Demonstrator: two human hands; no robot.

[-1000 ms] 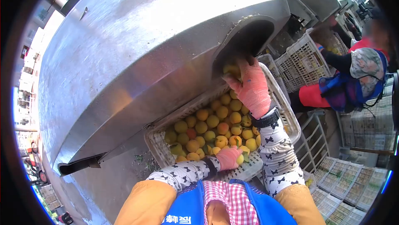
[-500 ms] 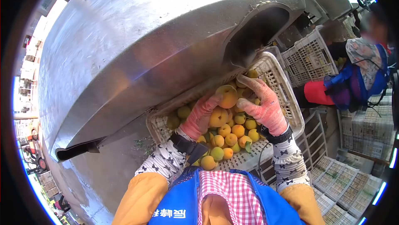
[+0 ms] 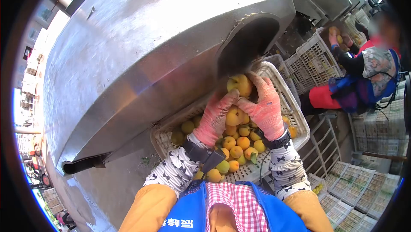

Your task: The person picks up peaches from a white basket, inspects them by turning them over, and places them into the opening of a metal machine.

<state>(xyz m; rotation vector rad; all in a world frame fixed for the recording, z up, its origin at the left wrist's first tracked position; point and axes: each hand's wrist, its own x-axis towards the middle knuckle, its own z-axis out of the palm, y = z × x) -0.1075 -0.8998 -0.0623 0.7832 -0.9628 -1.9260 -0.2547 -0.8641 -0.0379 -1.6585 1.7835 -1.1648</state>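
Note:
A large yellow peach (image 3: 240, 84) is held up between my two gloved hands, near the machine's opening. My left hand (image 3: 217, 116) closes on its near left side with the thumb forward, its other fingers partly hidden. My right hand (image 3: 266, 108) curves round the right side of the same fruit, thumb close to the left thumb. Below them, another large peach (image 3: 234, 115) lies on the heap. Smaller yellow-orange fruits (image 3: 236, 151) fill much of a white plastic crate (image 3: 303, 131), some with green leaves.
A big metal machine housing (image 3: 128, 56) with a dark oval opening (image 3: 248, 46) overhangs the crate's far side. At right, a co-worker (image 3: 372, 73) holds fruit over another white crate (image 3: 314, 65). A metal rack (image 3: 324, 140) and stacked crates (image 3: 359, 189) stand lower right.
My hands have lifted the peach from the heap toward the opening and drawn closer together around it. The co-worker's hands, now visible, hold fruit over the other crate.

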